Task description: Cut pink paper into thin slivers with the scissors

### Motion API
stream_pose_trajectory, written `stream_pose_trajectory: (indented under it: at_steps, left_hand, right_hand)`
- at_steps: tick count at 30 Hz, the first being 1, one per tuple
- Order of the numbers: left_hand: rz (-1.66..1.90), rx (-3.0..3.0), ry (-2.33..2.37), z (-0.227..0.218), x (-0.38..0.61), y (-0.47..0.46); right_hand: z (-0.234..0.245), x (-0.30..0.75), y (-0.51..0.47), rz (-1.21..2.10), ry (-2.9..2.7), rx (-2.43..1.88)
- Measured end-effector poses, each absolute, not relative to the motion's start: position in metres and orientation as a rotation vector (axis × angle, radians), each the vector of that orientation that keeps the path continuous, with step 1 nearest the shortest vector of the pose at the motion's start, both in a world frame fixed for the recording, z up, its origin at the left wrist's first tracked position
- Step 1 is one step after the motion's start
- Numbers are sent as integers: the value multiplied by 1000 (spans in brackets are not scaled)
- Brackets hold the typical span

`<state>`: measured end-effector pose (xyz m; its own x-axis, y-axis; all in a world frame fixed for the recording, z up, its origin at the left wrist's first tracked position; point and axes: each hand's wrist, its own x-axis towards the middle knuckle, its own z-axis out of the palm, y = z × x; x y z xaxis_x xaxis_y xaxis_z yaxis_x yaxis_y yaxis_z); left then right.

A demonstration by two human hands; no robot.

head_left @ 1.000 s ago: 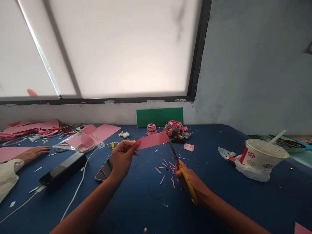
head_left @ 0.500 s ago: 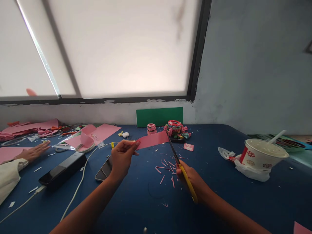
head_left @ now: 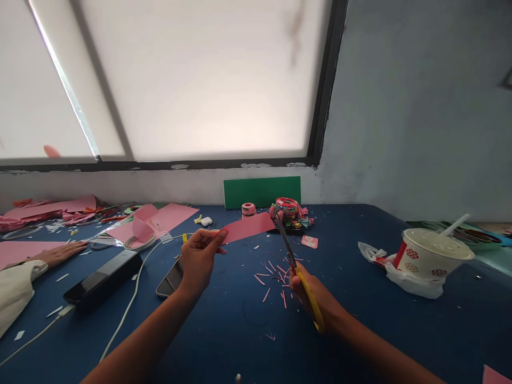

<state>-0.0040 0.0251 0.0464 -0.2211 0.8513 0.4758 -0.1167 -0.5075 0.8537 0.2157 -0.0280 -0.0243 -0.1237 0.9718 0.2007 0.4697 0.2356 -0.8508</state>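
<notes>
Between thumb and fingers, my left hand (head_left: 202, 256) pinches the left end of a pink paper strip (head_left: 250, 228), held in the air over the table. My right hand (head_left: 312, 290) grips yellow-handled scissors (head_left: 307, 293), their dark blades pointing up and away at the strip's right end. Whether the blades touch the paper, I cannot tell. Below them, thin pink paper slivers (head_left: 276, 277) lie scattered on the blue table (head_left: 224, 336). Behind the strip stand a small pink ring stack (head_left: 248, 209) and a larger multicoloured paper piece (head_left: 288, 210).
A phone (head_left: 171, 278) lies under my left wrist, near a black power bank (head_left: 103, 277) with white cables. Another person's hand (head_left: 66, 253) rests on pink paper at left. A cup with a straw (head_left: 434, 256) stands right. A green board (head_left: 262, 192) leans at the wall.
The strip and the scissors' blades have shifted slightly, with the blades a little more apart from the strip's end. At left, the other person's hand has lowered flat and moved right.
</notes>
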Motion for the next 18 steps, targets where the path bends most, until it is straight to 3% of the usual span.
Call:
stream_pose_trajectory:
  at_steps: [18]
  left_hand:
    - [1784,1381,893,42,-3,25]
  right_hand:
    - [-18,214,-33,831,-1800,-1317]
